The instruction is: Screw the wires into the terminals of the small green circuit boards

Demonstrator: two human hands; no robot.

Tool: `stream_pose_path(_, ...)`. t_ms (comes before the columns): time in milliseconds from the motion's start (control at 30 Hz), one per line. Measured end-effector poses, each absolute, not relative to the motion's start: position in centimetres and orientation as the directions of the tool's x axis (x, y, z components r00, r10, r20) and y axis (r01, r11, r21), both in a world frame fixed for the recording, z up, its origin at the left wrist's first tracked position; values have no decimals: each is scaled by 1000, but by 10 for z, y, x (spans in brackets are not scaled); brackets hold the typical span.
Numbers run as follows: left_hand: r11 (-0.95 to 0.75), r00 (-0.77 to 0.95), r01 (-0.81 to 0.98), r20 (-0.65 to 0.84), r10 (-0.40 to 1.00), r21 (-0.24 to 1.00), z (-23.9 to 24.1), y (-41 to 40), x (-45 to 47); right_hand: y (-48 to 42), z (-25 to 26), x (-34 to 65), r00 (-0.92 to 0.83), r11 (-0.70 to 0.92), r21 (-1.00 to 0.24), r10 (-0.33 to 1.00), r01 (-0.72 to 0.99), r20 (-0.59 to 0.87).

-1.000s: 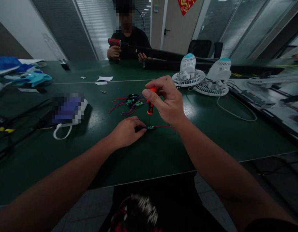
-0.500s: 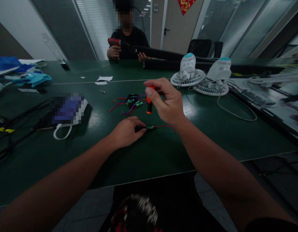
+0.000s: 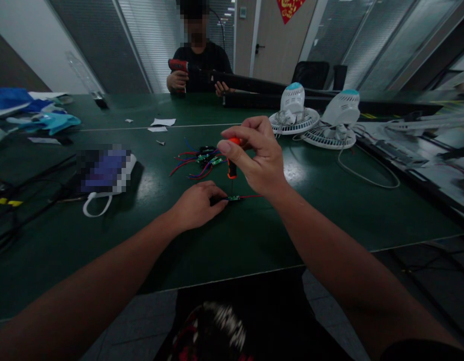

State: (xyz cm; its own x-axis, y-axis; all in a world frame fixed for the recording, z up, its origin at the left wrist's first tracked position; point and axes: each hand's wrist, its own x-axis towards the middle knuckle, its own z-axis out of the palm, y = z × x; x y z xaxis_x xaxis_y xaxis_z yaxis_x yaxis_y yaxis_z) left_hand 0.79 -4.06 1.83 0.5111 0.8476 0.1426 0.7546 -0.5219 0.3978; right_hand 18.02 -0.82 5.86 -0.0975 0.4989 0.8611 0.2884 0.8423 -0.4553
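Observation:
My right hand (image 3: pixel 257 155) grips an orange and black screwdriver (image 3: pixel 232 168) near the top of its handle, holding it upright. Its thin shaft points down onto a small green circuit board (image 3: pixel 234 198) lying on the table. My left hand (image 3: pixel 200 203) rests on the table, thumb and fingers closed on the left end of that board. A red wire (image 3: pixel 251 196) runs out from the board's right side. Just behind lies a bunch of similar small boards (image 3: pixel 216 161) with red and blue wires.
Two white fans (image 3: pixel 331 118) lie to the right, with a loose cable. A person (image 3: pixel 202 62) across the green table (image 3: pixel 254 250) holds a red power tool (image 3: pixel 178 65) and a long black bar (image 3: pixel 250 82). A white-edged device (image 3: pixel 107 173) and black cables (image 3: pixel 32 200) are left.
The fingers of my right hand have shifted a little to the left around the screwdriver's handle. My left hand and the board have stayed put.

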Motion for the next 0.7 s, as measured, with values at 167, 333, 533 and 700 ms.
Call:
stream_pose_path(167, -524, 515, 753, 139, 846, 398, 19, -41, 8, -8, 59, 179, -104, 863, -424, 465, 277, 879)
stream_pose_path(333, -517, 512, 760, 128, 850, 394, 19, -41, 8, -5, 57, 181, -101, 871, -403, 445, 281, 890)
stream_pose_path(533, -517, 511, 763, 128, 850, 389, 18, -40, 7, -3, 56, 183, -125, 869, -396, 446, 297, 886)
stream_pose_path(700, -512, 502, 766, 137, 854, 388, 19, -41, 8, -6, 58, 183, -132, 871, -399, 449, 287, 884)
